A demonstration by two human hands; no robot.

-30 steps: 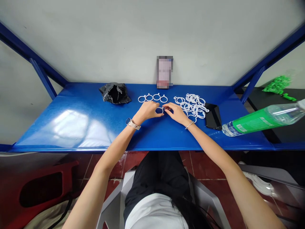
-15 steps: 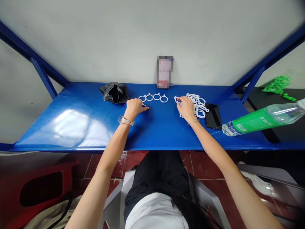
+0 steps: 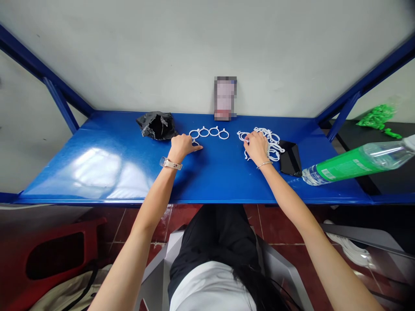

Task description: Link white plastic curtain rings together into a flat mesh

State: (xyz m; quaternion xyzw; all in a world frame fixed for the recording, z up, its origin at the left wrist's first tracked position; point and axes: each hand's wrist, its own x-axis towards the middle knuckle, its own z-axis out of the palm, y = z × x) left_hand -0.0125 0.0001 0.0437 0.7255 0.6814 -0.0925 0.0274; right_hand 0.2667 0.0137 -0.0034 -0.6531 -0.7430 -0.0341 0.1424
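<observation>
Several white curtain rings (image 3: 223,134), each with a small eyelet, lie in a row on the blue table (image 3: 217,181). At the row's left end is my left hand (image 3: 181,147), its fingers curled down and its thumb out, around one white curtain ring (image 3: 195,143) that is partly hidden. Farther right, my right hand (image 3: 257,147) reaches over a heap of white curtain rings (image 3: 274,151). Its thumb and fingertips close on a ring (image 3: 242,136) at the heap's left edge; the fingers partly cover the contact.
A torn black plastic bag (image 3: 157,125) sits left of the row. Against the wall leans a blurred-out phone-like rectangle (image 3: 225,98). Right of the heap are a black shallow tray or flat object (image 3: 291,159) and a green-labelled bottle (image 3: 350,165). Blue frame bars (image 3: 61,103) flank the table.
My right hand has shifted slightly right and down, showing more of the ring at the heap's left edge. My left hand has hardly moved.
</observation>
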